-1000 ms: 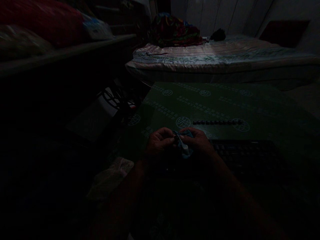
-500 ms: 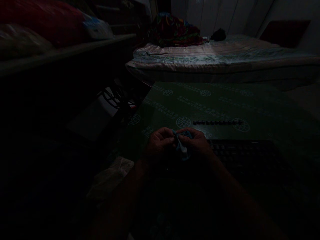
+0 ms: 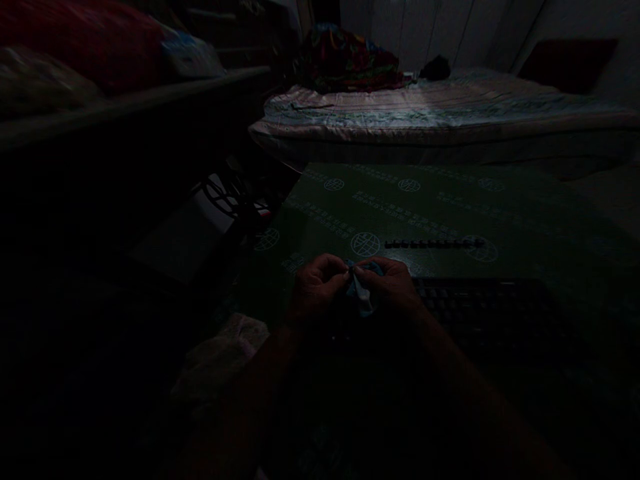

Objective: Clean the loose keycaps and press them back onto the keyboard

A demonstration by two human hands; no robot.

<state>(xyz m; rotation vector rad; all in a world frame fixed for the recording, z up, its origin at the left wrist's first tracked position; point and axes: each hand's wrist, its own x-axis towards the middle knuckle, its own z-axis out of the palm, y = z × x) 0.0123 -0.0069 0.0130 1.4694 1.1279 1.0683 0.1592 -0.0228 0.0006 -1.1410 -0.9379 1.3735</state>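
Note:
Over the near edge of a dark keyboard [image 3: 490, 313], both my hands meet at the fingertips. My left hand [image 3: 320, 283] is closed in a pinch on a small dark piece that looks like a keycap [image 3: 351, 269]; fingers hide most of it. A light-blue cloth [image 3: 364, 300] is bunched in my right hand [image 3: 393, 283], its thumb and fingers pressing it against the piece, and a loose end hangs down. Beyond the keyboard, several dark keycaps [image 3: 433, 244] lie in a row. Dim light hides the keyboard's left part.
The green printed tabletop [image 3: 380, 207] carries everything. A crumpled pale plastic bag [image 3: 235, 343] lies by my left forearm. To the left runs a shelf [image 3: 200, 87] with a red bag [image 3: 90, 47]. Behind the table stands a bed [image 3: 450, 110] with a bundled patterned blanket [image 3: 350, 60].
My hands stay together with only small finger shifts. The cloth's hanging end has moved slightly up and left, and the dark piece between the fingertips shows a little more.

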